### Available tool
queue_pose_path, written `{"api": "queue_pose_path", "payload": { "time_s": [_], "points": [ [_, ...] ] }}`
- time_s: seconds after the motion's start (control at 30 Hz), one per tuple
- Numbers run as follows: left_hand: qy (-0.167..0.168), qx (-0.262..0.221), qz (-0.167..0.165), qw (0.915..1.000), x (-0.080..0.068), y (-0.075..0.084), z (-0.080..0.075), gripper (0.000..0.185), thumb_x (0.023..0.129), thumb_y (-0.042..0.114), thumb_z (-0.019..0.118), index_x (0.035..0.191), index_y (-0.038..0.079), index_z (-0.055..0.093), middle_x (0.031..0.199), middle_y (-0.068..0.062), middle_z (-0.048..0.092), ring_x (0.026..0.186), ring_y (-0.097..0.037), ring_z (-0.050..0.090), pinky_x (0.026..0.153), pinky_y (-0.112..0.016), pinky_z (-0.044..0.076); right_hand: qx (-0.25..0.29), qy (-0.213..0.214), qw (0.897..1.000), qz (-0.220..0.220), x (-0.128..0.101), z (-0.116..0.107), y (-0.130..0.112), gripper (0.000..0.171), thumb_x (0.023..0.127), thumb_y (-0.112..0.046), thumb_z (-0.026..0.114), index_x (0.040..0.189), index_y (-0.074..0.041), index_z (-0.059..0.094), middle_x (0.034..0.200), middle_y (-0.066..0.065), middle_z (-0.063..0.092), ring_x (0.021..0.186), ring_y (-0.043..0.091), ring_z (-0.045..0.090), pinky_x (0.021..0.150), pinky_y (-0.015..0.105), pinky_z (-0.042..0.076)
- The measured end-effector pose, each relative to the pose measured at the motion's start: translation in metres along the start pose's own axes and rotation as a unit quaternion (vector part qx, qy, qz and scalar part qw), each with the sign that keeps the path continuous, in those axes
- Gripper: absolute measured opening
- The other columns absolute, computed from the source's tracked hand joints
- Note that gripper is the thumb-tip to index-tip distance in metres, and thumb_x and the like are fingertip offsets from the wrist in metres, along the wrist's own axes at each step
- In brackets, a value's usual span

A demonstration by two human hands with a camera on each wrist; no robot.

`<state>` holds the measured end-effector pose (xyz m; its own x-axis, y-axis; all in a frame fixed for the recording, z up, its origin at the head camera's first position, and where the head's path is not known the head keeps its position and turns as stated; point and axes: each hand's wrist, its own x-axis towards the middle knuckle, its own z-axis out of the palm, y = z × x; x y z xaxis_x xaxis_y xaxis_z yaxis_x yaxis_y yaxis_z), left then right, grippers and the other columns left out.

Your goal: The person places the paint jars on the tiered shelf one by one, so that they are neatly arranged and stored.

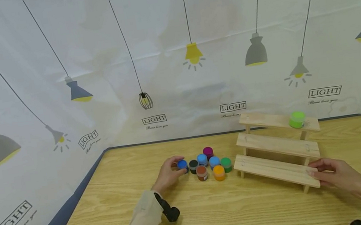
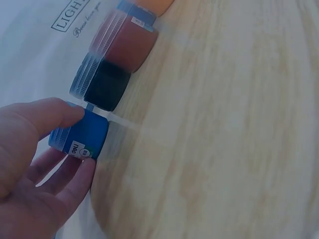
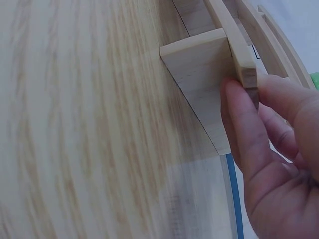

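Note:
My left hand (image 1: 169,173) holds a small dark-blue paint jar (image 2: 88,133) between thumb and fingers, at the left end of a group of jars. Right beside it stands a black jar (image 2: 107,85), then a brown one (image 2: 127,42). On the right, my right hand (image 1: 337,173) pinches the right end of the lowest step of a three-tier wooden stand (image 1: 277,170). The thumb lies on top of that board and the fingers are under it, as the right wrist view shows. A light-green jar (image 1: 297,119) sits on the top step.
Between the hand and the stand are two light-blue jars, one of them at the centre (image 1: 214,162), a purple jar (image 1: 208,152), a green jar (image 1: 226,164) and an orange jar (image 1: 219,173). A printed curtain (image 1: 175,71) hangs behind the wooden table (image 1: 215,218).

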<state>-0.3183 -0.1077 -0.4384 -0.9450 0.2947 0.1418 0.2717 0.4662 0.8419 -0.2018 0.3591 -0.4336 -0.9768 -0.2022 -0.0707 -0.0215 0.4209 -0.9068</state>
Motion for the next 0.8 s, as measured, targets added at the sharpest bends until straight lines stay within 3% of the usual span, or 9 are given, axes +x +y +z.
{"api": "queue_pose_path", "payload": {
  "time_s": [0.23, 0.5, 0.8],
  "points": [
    [-0.008, -0.013, -0.018, 0.9997, 0.002, -0.005, -0.001, 0.040, 0.082, 0.004, 0.064, 0.120, -0.002, 0.053, 0.116, -0.017, 0.053, 0.102, -0.032, 0.053, 0.081, -0.038, 0.047, -0.007, 0.002, 1.000, 0.010, -0.001, 0.000, -0.002, 0.043, 0.093, -0.016, 0.050, 0.116, 0.020, 0.041, 0.095, 0.010, 0.054, 0.081, 0.004, 0.057, 0.068, 0.030, 0.052],
    [0.027, -0.002, -0.034, 0.9990, -0.004, 0.005, -0.001, 0.038, 0.081, 0.005, 0.065, 0.118, 0.001, 0.056, 0.114, -0.013, 0.055, 0.101, -0.029, 0.053, 0.082, -0.038, 0.046, -0.001, 0.004, 1.000, 0.023, -0.001, 0.002, -0.004, 0.045, 0.093, -0.018, 0.051, 0.117, 0.018, 0.041, 0.097, 0.011, 0.054, 0.081, 0.004, 0.058, 0.069, 0.029, 0.052],
    [0.041, -0.005, 0.005, 0.9991, -0.016, 0.030, -0.008, 0.038, 0.080, 0.007, 0.067, 0.117, 0.004, 0.058, 0.114, -0.011, 0.053, 0.102, -0.027, 0.051, 0.081, -0.037, 0.047, 0.001, 0.007, 1.000, 0.024, -0.001, 0.001, -0.002, 0.042, 0.093, -0.017, 0.050, 0.116, 0.018, 0.042, 0.096, 0.009, 0.054, 0.081, 0.003, 0.057, 0.068, 0.029, 0.052]
  ]
}}
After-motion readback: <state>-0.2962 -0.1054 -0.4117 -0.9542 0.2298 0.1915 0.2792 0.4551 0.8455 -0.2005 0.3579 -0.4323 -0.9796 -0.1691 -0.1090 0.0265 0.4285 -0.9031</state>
